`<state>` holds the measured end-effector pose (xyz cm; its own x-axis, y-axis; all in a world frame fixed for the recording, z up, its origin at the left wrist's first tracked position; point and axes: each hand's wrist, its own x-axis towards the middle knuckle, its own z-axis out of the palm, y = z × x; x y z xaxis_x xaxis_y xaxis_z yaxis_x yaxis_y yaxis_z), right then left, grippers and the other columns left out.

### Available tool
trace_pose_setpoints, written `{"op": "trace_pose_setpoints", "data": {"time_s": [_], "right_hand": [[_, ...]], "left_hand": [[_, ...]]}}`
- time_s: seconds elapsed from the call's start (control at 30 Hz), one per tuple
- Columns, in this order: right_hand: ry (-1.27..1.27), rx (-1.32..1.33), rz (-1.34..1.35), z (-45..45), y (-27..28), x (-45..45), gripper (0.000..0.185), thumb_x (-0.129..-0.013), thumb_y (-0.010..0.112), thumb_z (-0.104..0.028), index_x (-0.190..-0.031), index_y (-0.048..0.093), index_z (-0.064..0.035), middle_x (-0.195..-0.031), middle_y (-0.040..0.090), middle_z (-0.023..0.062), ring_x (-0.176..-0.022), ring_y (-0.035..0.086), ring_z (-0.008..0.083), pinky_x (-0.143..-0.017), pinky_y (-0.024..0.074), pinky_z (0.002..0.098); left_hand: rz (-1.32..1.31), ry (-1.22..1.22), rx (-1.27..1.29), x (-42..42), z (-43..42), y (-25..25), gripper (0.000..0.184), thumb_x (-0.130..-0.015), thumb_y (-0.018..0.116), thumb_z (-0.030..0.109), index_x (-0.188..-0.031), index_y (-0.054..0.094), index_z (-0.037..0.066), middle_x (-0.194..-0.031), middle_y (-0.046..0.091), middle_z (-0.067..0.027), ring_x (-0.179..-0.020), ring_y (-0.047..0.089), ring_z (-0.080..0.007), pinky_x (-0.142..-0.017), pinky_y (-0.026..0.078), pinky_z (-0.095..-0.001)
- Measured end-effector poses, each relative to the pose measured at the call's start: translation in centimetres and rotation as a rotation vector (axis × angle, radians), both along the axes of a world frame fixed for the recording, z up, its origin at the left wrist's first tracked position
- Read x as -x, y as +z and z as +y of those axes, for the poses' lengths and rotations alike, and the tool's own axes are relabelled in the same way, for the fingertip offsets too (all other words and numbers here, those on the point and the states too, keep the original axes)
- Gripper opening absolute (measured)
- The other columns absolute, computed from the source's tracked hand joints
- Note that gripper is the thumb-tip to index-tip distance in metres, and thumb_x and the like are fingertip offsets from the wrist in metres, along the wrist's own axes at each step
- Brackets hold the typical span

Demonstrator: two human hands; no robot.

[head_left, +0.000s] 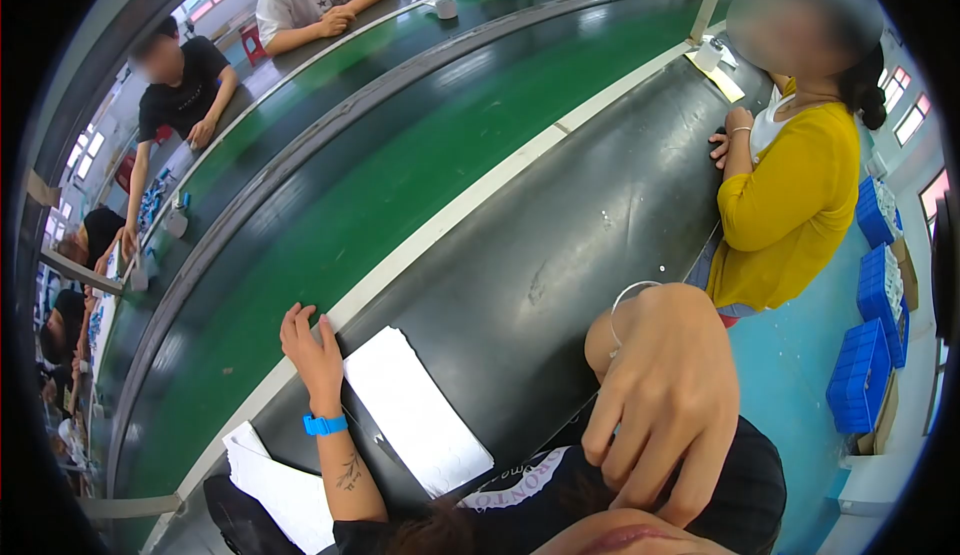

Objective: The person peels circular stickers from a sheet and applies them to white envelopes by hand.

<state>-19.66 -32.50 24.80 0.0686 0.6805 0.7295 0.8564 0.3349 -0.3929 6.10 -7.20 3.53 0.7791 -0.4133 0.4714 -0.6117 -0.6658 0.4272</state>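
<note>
My left hand [314, 347], with a blue wristband [325, 424] on its wrist, rests at the pale rail beside the green conveyor. Its fingers are apart and loosely bent, with nothing in them. Just right of that forearm lies a stack of white paper sheets [415, 410] on the dark table. More white paper [275, 485] lies left of the forearm, partly hidden by it. My right hand [668, 395], wearing a thin bangle [622, 313], is raised close to the camera by my chin. Its fingers hang bent and slightly apart; the palm is hidden, and no object shows in it.
A dark tabletop [560, 255] runs beside the green conveyor belt [420, 185]. At right sits a person in a yellow cardigan [800, 195], near a small white item on yellow paper [715, 73]. Several people work across the belt. Blue crates [858, 380] stand on the floor.
</note>
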Motion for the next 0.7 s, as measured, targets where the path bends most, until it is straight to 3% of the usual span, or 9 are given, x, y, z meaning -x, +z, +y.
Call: {"op": "trace_pose_setpoints", "data": {"time_s": [0.4,0.7], "right_hand": [[0.003,-0.024,0.019,0.9,-0.4,0.9,0.016,-0.092,0.043,-0.009,-0.082,0.052,-0.0006,-0.069,0.053,0.0139,-0.065,0.057,0.0263,-0.064,0.0415,0.0328],[-0.018,-0.009,0.054,1.1,-0.2,0.8,0.015,-0.092,0.044,-0.009,-0.083,0.052,-0.0007,-0.073,0.056,0.0165,-0.067,0.057,0.0263,-0.066,0.0424,0.0327]], "left_hand": [[0.007,0.006,0.001,-0.1,0.1,-0.3,0.023,-0.09,0.058,0.014,-0.109,0.06,0.002,-0.125,0.053,-0.0169,-0.12,0.046,-0.0345,-0.101,0.032,-0.045],[-0.006,-0.018,0.03,0.3,-0.1,0.5,0.022,-0.089,0.057,0.011,-0.109,0.06,0.002,-0.127,0.054,-0.0166,-0.12,0.047,-0.0339,-0.102,0.032,-0.0444]]}}
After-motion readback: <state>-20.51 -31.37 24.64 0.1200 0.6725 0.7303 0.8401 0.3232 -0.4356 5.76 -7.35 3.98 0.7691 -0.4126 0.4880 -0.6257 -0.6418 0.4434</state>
